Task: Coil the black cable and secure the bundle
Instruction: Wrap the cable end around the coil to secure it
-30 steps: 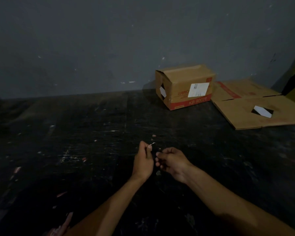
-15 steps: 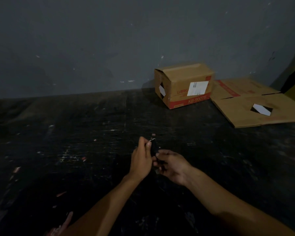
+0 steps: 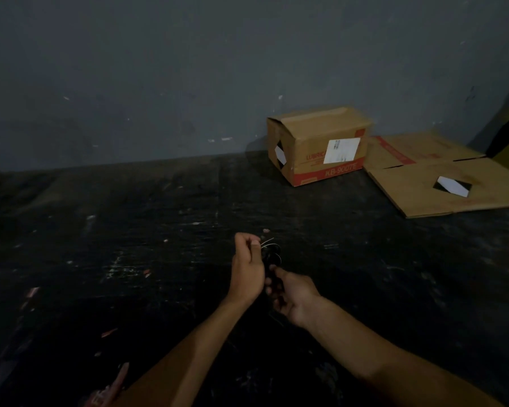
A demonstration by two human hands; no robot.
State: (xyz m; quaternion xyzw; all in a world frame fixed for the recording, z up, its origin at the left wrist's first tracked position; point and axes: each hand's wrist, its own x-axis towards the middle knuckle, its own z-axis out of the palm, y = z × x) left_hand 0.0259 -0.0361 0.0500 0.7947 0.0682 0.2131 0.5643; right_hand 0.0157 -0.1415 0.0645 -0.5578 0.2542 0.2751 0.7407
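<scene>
Above the dark, scuffed tabletop (image 3: 135, 259), near its middle, I see both hands raised and close together around the black cable (image 3: 272, 257). The cable appears as a small coiled bundle standing between the two hands, clear of the surface. The left hand (image 3: 247, 268) is closed, its grip pinching a thin pale tie (image 3: 267, 243) at the top of the bundle; the tie's loose ends stick out to the right of the fingertips. The right hand (image 3: 294, 295) sits lower and just beside the left, its grip closed around the lower part of the bundle. In this dim light the black cable merges with the tabletop, so I cannot tell how many loops it has. Well apart, at the far right against the grey wall (image 3: 188, 69), stands a cardboard box (image 3: 321, 145) with a white label and red band. Touching it on the right lies flattened cardboard (image 3: 429, 177).
</scene>
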